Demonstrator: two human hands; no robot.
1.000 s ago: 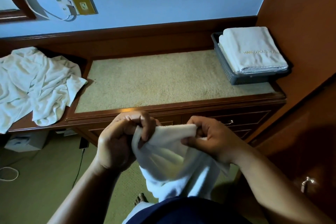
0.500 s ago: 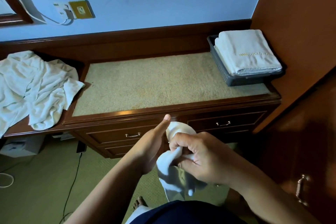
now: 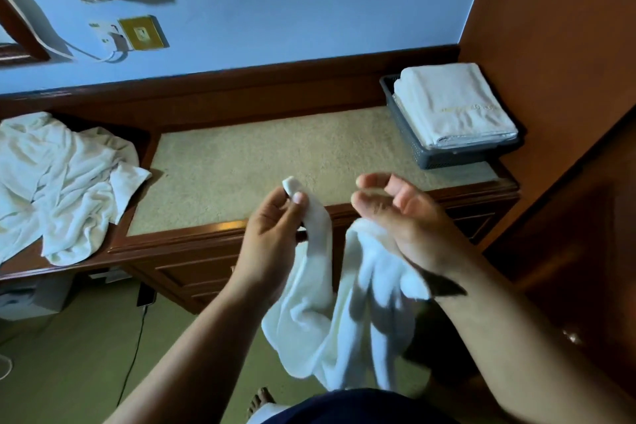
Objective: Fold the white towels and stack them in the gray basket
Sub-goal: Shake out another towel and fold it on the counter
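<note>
A white towel (image 3: 344,313) hangs in front of me, below the dresser's front edge. My left hand (image 3: 272,227) pinches one of its corners between thumb and fingers and holds it up. My right hand (image 3: 402,217) is blurred, its fingers loosely curled with nothing visible between them. The towel's other side bunches under its heel and wrist. The gray basket (image 3: 447,158) stands at the dresser's far right corner, with folded white towels (image 3: 454,103) stacked in it. A pile of unfolded white towels (image 3: 62,182) lies on the lower desk at the left.
The dresser's beige carpeted top (image 3: 258,165) lies between pile and basket. A wooden cabinet (image 3: 568,113) rises on the right, close to the basket. Drawers face me below the top. A cable (image 3: 134,354) runs over the floor at the left.
My hands have separated and risen. The left now lifts a towel corner, while the right has let go of the bunched cloth and moved right. The towel hangs open between them.
</note>
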